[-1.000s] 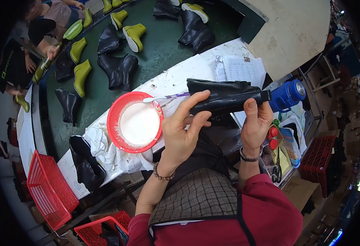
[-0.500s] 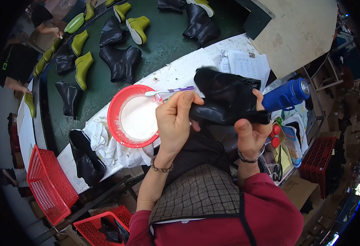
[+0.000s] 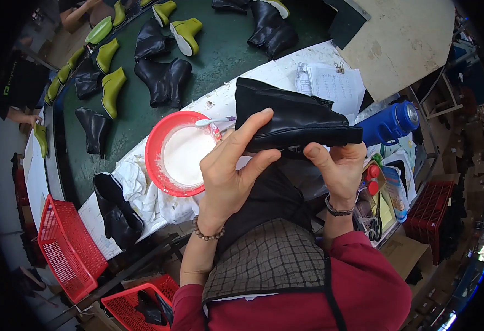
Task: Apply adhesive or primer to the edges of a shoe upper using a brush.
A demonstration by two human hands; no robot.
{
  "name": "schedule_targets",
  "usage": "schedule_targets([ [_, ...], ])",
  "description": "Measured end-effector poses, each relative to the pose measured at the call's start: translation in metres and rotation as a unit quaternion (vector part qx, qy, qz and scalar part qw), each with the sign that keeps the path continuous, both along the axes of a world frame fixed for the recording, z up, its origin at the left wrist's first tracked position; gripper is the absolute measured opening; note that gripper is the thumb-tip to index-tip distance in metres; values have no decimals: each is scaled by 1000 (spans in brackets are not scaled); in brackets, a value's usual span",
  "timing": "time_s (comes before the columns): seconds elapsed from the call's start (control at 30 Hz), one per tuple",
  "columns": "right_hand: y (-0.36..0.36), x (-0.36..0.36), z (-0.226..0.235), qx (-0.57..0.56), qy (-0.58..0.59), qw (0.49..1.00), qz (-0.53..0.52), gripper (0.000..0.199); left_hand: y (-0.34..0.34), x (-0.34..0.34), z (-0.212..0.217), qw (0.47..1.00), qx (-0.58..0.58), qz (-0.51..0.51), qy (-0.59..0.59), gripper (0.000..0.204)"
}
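Note:
A black ankle boot (image 3: pixel 297 116) is held up in front of me, turned on its side above the table edge. My right hand (image 3: pixel 338 168) grips its right end from below, thumb in front and the other fingers mostly hidden behind. At the boot's left end, my left hand (image 3: pixel 228 160) has its index finger along the leather and its thumb just below, spread around that end. Left of this hand stands a red bowl (image 3: pixel 152 165) of white liquid. A toothbrush (image 3: pixel 213 122) with a purple handle rests across its rim.
Black boots (image 3: pixel 163 83) and olive-green wedge pieces (image 3: pixel 112 92) stand on the green conveyor (image 3: pixel 209 71). White cloths (image 3: pixel 167 207) and another black boot (image 3: pixel 118 212) lie left. A blue bottle (image 3: pixel 388 124) and clipped papers (image 3: pixel 338 83) are right. Red baskets (image 3: pixel 68 248) sit lower left.
The boot has turned over, its wide end now at the left. My left hand's pinch has loosened into a wider spread. A co-worker's arm at the upper left has shifted.

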State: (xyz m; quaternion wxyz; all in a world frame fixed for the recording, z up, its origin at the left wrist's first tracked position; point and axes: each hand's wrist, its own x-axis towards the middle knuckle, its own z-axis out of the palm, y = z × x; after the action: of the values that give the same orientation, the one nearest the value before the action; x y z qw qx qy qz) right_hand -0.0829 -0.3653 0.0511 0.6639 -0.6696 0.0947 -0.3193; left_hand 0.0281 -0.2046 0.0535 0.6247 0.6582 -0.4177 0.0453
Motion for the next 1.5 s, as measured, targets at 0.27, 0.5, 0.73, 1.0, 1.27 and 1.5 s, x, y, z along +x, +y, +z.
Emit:
schedule_targets([
  [0.27,14,0,4,-9,-38,998,-52,28,-6,-11,-10,995,-30,23,96,32],
  [0.5,16,3,9,-92,-96,990,-53,21,-5,-8,-10,989,-28,-29,139,30],
  [0.73,1,9,2,-146,-93,984,-37,22,-6,-14,-6,905,-40,-120,407,29],
  [1.0,-8,17,5,23,-74,997,12,84,-6,0,-11,999,5,30,44,37],
  [1.27,-10,14,12,22,-39,998,48,93,-10,1,-7,1000,22,-9,-11,32],
  [1.5,-18,13,28,-139,77,982,105,44,-2,1,-7,998,33,26,-50,26],
])
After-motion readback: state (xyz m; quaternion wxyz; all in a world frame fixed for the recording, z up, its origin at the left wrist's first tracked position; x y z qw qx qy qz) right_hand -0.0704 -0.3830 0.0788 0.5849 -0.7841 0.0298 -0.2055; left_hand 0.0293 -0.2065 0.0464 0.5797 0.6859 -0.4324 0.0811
